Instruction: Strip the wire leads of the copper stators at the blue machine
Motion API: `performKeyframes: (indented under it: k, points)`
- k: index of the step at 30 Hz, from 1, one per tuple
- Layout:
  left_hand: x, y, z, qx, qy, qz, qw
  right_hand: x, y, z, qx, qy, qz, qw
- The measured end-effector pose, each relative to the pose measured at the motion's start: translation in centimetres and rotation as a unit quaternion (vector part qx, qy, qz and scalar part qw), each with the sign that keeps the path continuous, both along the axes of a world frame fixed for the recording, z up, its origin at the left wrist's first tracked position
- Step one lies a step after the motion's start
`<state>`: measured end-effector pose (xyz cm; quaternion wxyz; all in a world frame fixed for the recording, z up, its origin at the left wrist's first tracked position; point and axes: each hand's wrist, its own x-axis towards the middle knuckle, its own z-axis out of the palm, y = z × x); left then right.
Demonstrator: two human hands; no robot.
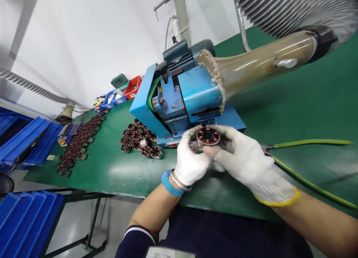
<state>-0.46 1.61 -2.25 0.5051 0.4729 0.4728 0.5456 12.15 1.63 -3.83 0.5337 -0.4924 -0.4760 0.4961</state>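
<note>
Both my hands, in white work gloves, grip one motor stator [208, 135], a round metal ring with black inserts and copper windings. My left hand [192, 157] closes round its left side, and my right hand [237, 151] round its right side and front. Thin wire ends stick up from the stator's far edge. It is held just in front of the blue belt-driven machine [200, 90], close to its lower front edge. A cluster of similar stators [137, 137] stands on the green table, left of my hands.
Green-handled pliers [307, 142] lie open to the right. A clear suction pipe [260, 64] leads from the machine to a grey hose [293, 12]. Long rows of stators [81, 142] line the table's left part, with small bins [132, 87] behind. Blue trays [28, 217] stand at lower left.
</note>
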Motion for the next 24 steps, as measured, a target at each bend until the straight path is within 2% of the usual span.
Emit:
performKeyframes:
  k: [3, 6, 15, 19, 24]
  points:
    - [0.9, 1.2, 0.5, 0.007, 0.004, 0.041, 0.999, 0.0, 1.8, 1.0, -0.002, -0.071, 0.004, 0.997]
    - [1.3, 1.8, 0.9, 0.012, -0.006, 0.060, 0.998, 0.4, 3.2, 2.1, 0.046, -0.122, 0.012, 0.991]
    - [0.9, 2.4, 2.3, 0.009, 0.031, 0.040, 0.999, 0.6, 3.5, 4.2, 0.083, -0.217, -0.002, 0.973]
    - [0.7, 2.9, 2.9, -0.003, 0.053, 0.022, 0.998, 0.7, 3.6, 4.2, 0.093, -0.228, -0.011, 0.969]
    - [0.6, 2.8, 2.8, -0.012, 0.064, 0.013, 0.998, 0.7, 3.4, 2.9, 0.096, -0.184, -0.032, 0.978]
